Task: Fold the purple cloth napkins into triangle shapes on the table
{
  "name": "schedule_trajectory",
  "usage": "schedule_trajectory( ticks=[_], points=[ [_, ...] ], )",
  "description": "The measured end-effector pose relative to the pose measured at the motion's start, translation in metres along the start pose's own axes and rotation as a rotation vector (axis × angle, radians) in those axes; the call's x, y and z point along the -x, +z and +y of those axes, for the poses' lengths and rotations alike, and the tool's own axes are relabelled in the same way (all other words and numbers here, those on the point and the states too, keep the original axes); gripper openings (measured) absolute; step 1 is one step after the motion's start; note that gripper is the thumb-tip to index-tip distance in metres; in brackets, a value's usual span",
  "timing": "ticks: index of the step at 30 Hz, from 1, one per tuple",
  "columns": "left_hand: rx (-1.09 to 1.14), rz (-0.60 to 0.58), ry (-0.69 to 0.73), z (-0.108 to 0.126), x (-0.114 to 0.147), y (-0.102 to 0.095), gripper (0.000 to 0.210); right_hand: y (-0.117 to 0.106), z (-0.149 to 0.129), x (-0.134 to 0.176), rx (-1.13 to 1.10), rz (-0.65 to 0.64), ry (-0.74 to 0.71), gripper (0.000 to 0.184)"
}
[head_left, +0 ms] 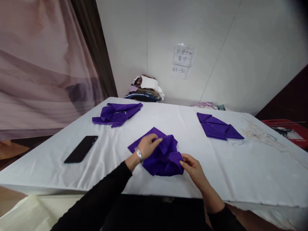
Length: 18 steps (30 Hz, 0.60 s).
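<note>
A purple cloth napkin [158, 162] lies partly folded at the front middle of the white-covered table [103, 173], its near part lifted and bunched. My left hand [148, 146], with a silver bracelet at the wrist, pinches the napkin's raised upper fold. Lower and to the right, my right hand [192, 167] grips the napkin's right edge between thumb and fingers. Its far corner rests flat on the tablecloth. The inside of the bunched part is in shadow.
A crumpled purple cloth [114, 114] lies back left, and a folded purple cloth [218, 127] back right. A black phone [81, 149] rests on the left. Behind the table stand stacked clothes [145, 88]. A handwritten sign [183, 56] hangs on the wall; a red basket [292, 128] is far right.
</note>
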<state>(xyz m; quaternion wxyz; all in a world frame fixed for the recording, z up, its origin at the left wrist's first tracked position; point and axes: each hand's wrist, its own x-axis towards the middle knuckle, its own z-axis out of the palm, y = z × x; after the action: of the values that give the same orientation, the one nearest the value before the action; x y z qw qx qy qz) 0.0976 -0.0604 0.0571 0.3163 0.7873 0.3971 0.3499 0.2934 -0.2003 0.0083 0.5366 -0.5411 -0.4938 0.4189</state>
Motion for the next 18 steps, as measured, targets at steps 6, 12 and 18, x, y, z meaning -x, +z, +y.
schedule_trajectory(
  ticks=[6, 12, 18],
  points=[
    [0.187, -0.227, 0.171, 0.029, 0.047, 0.057, 0.027, 0.015, 0.012, -0.006, 0.167, -0.021, -0.069, 0.056],
    [0.114, -0.129, 0.125, -0.017, 0.026, 0.041, 0.027, -0.015, 0.014, 0.003, 0.060, 0.108, 0.020, 0.025],
    [-0.569, 0.029, -0.198, -0.087, -0.020, 0.000, 0.028, -0.035, 0.014, 0.017, -0.053, 0.200, 0.106, 0.023]
  ],
)
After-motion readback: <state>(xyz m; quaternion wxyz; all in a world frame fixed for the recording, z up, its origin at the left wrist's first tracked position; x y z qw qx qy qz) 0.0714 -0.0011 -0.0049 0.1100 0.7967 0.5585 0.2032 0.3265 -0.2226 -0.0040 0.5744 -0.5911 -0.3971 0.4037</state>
